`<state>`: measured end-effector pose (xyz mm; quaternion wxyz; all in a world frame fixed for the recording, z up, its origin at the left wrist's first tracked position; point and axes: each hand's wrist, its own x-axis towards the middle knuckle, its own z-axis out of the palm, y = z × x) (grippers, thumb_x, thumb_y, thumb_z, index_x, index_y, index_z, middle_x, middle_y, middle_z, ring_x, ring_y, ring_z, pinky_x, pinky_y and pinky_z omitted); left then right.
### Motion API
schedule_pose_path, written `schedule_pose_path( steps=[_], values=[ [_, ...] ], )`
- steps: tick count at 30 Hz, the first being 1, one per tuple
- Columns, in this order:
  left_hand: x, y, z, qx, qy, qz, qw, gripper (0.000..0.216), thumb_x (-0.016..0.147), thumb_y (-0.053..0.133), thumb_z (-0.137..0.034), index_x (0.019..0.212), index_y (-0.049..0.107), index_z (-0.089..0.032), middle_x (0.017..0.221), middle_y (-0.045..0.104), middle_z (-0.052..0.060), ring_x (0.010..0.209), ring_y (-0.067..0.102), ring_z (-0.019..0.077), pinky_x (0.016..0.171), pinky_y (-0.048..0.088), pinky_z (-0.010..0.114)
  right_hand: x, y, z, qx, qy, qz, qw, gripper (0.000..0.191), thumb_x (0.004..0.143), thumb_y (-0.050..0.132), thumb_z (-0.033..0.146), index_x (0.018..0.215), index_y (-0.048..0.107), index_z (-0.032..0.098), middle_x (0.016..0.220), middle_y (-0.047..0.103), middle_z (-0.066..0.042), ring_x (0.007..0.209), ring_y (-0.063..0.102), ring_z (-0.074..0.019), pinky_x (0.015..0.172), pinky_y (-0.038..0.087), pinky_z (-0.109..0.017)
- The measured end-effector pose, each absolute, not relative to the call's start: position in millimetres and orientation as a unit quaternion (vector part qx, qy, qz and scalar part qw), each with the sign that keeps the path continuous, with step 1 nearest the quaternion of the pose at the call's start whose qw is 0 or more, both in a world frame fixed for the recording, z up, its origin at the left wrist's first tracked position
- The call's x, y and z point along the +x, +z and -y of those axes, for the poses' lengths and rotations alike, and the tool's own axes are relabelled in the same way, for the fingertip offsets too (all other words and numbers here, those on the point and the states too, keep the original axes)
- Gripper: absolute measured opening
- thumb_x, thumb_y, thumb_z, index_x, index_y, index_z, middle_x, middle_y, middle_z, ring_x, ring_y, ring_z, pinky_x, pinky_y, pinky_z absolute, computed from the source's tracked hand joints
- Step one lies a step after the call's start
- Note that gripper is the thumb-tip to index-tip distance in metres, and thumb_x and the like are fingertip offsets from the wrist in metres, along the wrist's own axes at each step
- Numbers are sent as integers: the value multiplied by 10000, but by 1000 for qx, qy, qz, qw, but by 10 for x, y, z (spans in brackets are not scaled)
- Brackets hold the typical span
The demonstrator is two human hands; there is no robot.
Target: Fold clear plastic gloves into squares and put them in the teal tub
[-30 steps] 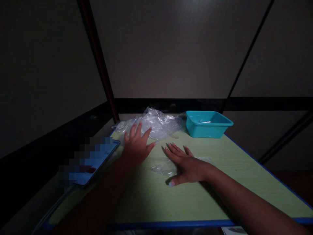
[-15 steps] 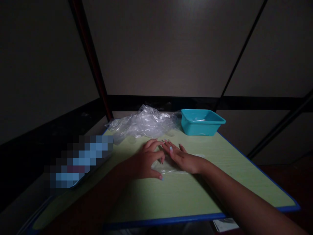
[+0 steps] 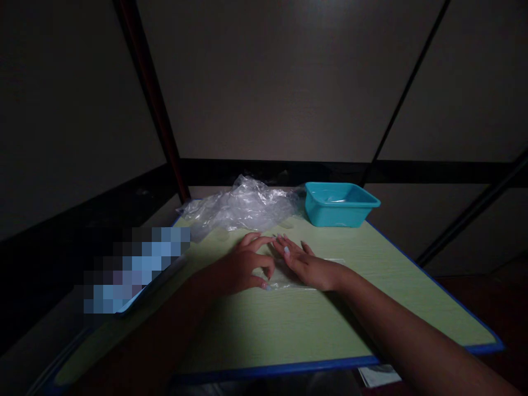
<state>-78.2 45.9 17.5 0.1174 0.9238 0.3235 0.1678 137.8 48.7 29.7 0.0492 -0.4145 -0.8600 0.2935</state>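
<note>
A clear plastic bag (image 3: pixel 284 278) lies flat on the table in front of me, partly covered by both hands. My left hand (image 3: pixel 245 267) is at the bag's left end with its fingers apart and bent, the thumb close to the near edge of the plastic. Over the middle and right of the bag rests my right hand (image 3: pixel 311 268), tipped on its side with the fingers stretched out and apart. The fingertips of both hands almost meet above the bag. Neither hand visibly grips anything.
A crumpled heap of clear plastic (image 3: pixel 251 206) lies at the back of the green table (image 3: pixel 280 335), which has a blue edge. Right of the heap stands a turquoise basin (image 3: pixel 342 214) with something clear inside. A blurred-out object (image 3: pixel 140 269) is at the left edge.
My left thumb has drawn slightly up and in toward the bent fingers. The right hand stays nearly in place on the bag. The view has shifted very slightly.
</note>
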Motion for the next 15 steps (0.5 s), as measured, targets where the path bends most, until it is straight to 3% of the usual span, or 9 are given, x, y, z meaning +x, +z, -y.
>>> schedule_pose_path(
  steps=[7, 15],
  values=[
    [-748, 196, -448, 922, 177, -322, 125, 21, 714, 648, -226, 721, 629, -227, 1354, 350, -11, 1250, 209, 280, 1047, 128, 424, 1388, 276, -498, -412, 293, 861, 57, 647, 871, 41, 593, 1413, 112, 247, 1483, 6, -29, 1346, -50, -227, 1050, -59, -524],
    [-742, 179, -467, 913, 198, -330, 135, 47, 718, 621, -176, 734, 599, -214, 1268, 397, 13, 1179, 280, 261, 996, 234, 398, 1386, 252, -505, -403, 265, 875, 41, 634, 876, 120, 597, 1413, 77, 264, 1479, -9, -55, 1342, -61, -240, 1029, -57, -559]
  ],
)
